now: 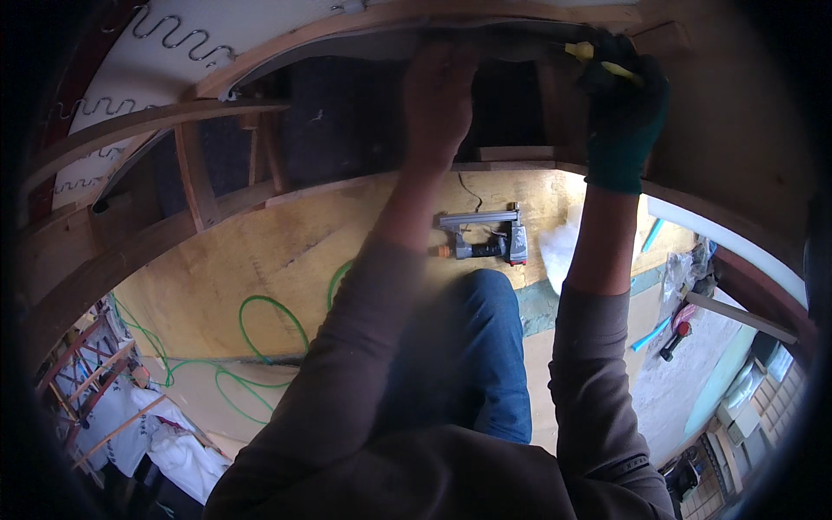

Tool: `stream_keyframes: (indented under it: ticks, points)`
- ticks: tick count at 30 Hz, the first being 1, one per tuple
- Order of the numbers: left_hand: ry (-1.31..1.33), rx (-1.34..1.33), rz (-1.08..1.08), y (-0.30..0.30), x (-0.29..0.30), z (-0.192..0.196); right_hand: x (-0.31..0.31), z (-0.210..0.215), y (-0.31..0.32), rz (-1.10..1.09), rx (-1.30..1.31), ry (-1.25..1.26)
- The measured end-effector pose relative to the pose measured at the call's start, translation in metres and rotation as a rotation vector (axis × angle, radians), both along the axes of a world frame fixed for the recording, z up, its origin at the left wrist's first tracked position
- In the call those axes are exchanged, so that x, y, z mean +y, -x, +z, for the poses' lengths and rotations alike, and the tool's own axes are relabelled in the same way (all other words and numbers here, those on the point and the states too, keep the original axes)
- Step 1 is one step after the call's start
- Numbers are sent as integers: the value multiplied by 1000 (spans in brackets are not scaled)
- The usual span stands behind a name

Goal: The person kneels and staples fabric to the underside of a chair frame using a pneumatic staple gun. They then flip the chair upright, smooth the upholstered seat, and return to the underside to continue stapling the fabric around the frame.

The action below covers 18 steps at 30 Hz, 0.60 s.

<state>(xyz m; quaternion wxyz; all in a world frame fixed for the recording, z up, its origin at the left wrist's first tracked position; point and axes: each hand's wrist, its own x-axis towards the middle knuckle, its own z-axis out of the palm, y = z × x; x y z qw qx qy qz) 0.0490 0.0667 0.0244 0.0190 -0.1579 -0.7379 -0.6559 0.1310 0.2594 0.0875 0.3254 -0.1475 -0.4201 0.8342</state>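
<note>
My bare left hand (pixel 440 104) reaches up to a strip of dark fabric (pixel 364 45) along the curved wooden frame rail (pixel 303 39). That hand is dim and blurred, so its grip on the fabric is unclear. My right hand (pixel 626 117), in a dark green work glove, is closed around a yellow-handled tool (pixel 620 73) at the right part of the same fabric edge. The tool's working end points left and its exact kind cannot be made out. Wooden struts (pixel 198 173) and a dark inner panel (pixel 347 113) show behind and left of my hands.
Below the frame, a pneumatic staple gun (pixel 490 238) lies on a yellowish board (pixel 286 251). A green air hose (pixel 269 302) loops at the left. White stuffing (pixel 562 247) sits right of the staple gun. Zigzag springs (pixel 178 35) line the upper left. A red-and-black tool (pixel 676 340) lies at right.
</note>
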Motion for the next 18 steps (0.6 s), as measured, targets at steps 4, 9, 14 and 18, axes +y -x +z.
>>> stream_keyframes:
  ticks: [4, 9, 14, 18]
  points:
    - [279, 511, 146, -2, 12, -7, -3, 4, 1, -114, -174, -179]
    - [55, 350, 118, -6, 17, -15, 6, 13, -6, 112, 97, -406]
    - [167, 589, 147, 3, 13, -12, 24, 31, 9, -110, -278, -929]
    - [-144, 221, 75, -3, 17, -7, 29, 13, 11, -18, -105, -189]
